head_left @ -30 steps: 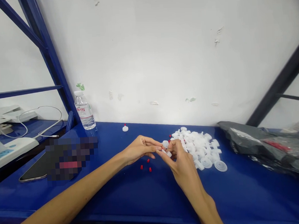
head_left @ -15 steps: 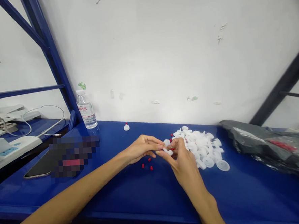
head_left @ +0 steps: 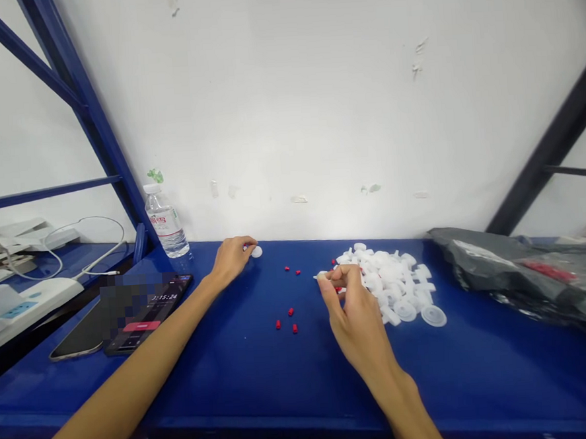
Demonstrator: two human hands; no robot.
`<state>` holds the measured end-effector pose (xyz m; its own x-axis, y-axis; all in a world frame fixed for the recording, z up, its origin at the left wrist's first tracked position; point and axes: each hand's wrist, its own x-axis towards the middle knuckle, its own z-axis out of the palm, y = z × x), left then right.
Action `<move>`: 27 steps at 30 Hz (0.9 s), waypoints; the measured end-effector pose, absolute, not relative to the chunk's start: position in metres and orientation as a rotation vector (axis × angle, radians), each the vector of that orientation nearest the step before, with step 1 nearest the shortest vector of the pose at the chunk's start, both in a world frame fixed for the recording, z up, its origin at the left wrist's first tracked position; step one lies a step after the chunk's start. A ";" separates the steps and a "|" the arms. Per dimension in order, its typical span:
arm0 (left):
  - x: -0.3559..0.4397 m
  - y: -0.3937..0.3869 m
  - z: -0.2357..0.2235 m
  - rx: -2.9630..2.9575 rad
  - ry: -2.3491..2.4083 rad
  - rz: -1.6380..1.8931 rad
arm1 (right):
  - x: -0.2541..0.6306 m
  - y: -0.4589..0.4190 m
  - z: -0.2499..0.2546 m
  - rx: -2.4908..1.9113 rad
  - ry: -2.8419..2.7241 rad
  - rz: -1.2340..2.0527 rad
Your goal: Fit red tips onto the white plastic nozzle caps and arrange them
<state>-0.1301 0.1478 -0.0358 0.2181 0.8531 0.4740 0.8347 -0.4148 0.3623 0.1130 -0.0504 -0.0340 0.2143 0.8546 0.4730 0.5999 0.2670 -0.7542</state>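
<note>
My left hand (head_left: 234,258) is at the back of the blue table, its thumb and fingertips pinched at a round white plastic cap (head_left: 256,251). A bit of white also shows behind those fingers, mostly hidden. My right hand (head_left: 350,299) holds a small white plastic cap with a thin stem (head_left: 321,275) between thumb and fingers, just left of a heap of similar white caps (head_left: 388,276). Several small red plugs (head_left: 291,311) lie loose on the table between my hands, and a few more red bits show beside the heap.
A water bottle (head_left: 167,222) stands at the back left. Two phones (head_left: 147,314) lie near my left forearm, with a white power strip (head_left: 35,308) and cables beyond. A dark plastic bag (head_left: 514,272) lies on the right. Blue frame posts (head_left: 93,126) rise at left.
My left hand has left my right hand and moved to the back left, where a red-tipped white cap stood. Two red plugs now show in the middle. My right hand stays by the heap.
</note>
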 end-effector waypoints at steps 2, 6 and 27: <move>-0.127 0.149 -0.041 2.464 1.694 0.947 | 0.112 -0.051 -0.034 -1.433 -1.483 0.277; -0.118 0.146 -0.044 2.521 1.703 0.948 | 0.113 -0.051 -0.032 -1.451 -1.495 0.220; -0.073 0.101 -0.052 2.780 1.222 0.583 | 0.135 -0.040 -0.060 -1.634 -2.107 -0.245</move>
<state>-0.0728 0.1009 -0.0516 0.6169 0.7193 0.3194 0.7007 -0.6868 0.1933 0.1347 -0.0401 -0.0595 -0.1888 0.8688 0.4577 0.9506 0.2786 -0.1368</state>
